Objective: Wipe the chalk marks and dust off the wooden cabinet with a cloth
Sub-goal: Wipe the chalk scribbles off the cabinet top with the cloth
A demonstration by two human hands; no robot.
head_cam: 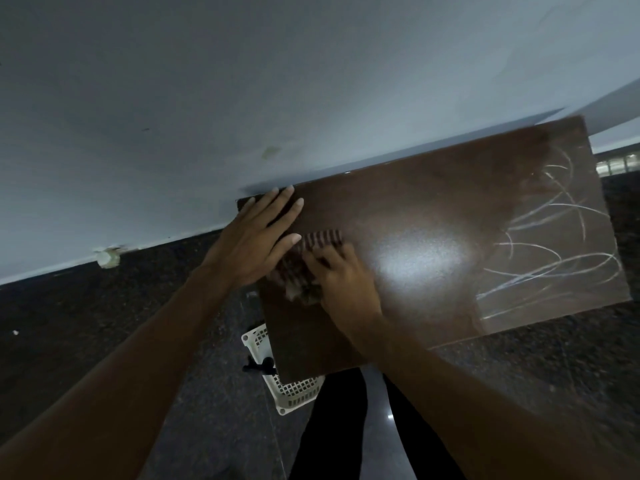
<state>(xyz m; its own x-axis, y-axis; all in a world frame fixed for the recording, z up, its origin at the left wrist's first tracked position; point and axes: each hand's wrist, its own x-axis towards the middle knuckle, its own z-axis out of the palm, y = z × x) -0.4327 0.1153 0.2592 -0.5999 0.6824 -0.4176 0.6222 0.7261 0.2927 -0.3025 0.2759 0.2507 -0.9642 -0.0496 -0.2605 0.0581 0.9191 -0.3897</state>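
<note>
Two hands up top: right hand point(343, 275) has fingers bent over a crumpled brown-striped cloth point(298, 271), pinning it to the glossy dark brown wooden cabinet top point(415, 209); left hand point(256, 237) lies flat just beside, fingers straight, holding nothing; looping white chalk marks point(554, 244) cover the far right end; one white lattice plastic basket point(298, 389) pokes out below, a small black thing point(258, 366) at its rim, can't tell what.

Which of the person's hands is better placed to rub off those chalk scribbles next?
The right hand: it holds the cloth and lies nearer the chalk marks at the right end of the cabinet. The left hand rests flat on the far left corner, holding nothing.
</note>
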